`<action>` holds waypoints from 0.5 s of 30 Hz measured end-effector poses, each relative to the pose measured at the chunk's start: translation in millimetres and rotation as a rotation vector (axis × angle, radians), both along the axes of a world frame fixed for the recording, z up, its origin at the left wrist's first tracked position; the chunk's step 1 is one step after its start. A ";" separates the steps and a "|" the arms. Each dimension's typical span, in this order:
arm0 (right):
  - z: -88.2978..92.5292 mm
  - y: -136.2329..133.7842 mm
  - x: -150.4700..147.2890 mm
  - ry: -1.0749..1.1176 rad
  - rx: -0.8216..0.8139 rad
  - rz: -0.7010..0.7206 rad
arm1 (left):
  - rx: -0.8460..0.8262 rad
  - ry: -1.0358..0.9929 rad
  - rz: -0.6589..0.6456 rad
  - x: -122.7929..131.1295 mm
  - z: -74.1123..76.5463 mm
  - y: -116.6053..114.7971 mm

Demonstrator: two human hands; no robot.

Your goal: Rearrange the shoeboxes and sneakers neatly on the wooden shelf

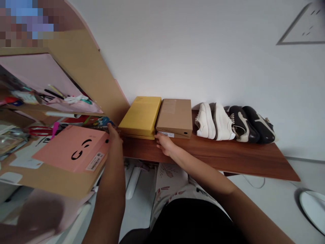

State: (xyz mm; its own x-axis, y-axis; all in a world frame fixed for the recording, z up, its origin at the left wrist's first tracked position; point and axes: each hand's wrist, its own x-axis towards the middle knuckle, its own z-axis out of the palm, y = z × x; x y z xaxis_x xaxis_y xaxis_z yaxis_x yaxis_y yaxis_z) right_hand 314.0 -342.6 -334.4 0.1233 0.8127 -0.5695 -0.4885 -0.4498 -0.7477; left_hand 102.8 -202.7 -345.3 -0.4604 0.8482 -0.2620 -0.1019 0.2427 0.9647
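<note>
Grip: the R hand (166, 145) has its fingers at the front R corner of the yellow box (142, 114), touching it; can't tell if they're squeezed on it. The L hand (115, 135) is right by the box's front L corner, nr the middle left of the frame; its fingertips are hard to see, so can't tell if it holds on.

The yellow box lies flat on the wood worktop (203, 150), just L of the frame's ctr. Next to it, on its R, is a brown box (175, 113), then white shoes (208, 120) & black shoes (243, 122) to the R. A pink box (73, 149) sits at lower left.

The yellow box is prob. card: stiff, smooth, a bit slippery, not too heavy, tho can't see inside. Hard squeezing might dent it. Best hold: both short sides, low down, w/ flat hands, b/c the lid may lift off.
</note>
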 end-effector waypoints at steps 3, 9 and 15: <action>-2.4 18.1 -13.0 -0.058 0.108 0.046 | -0.130 -0.104 -0.056 -6.5 1.0 6.5; -13.6 31.5 -28.7 -0.104 0.196 0.031 | 0.020 -0.325 -0.344 -6.3 -10.9 14.7; -15.7 35.8 -37.9 -0.223 0.208 -0.058 | 0.150 -0.347 -0.379 -2.0 -18.4 12.1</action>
State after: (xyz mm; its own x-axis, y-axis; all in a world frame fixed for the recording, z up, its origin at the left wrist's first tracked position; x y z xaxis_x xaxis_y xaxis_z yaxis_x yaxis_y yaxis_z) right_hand 276.2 -306.8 -350.1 0.2765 0.8969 -0.3450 -0.3222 -0.2517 -0.9126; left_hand 100.8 -190.7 -363.7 -0.0219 0.9780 -0.2072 -0.3531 0.1863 0.9168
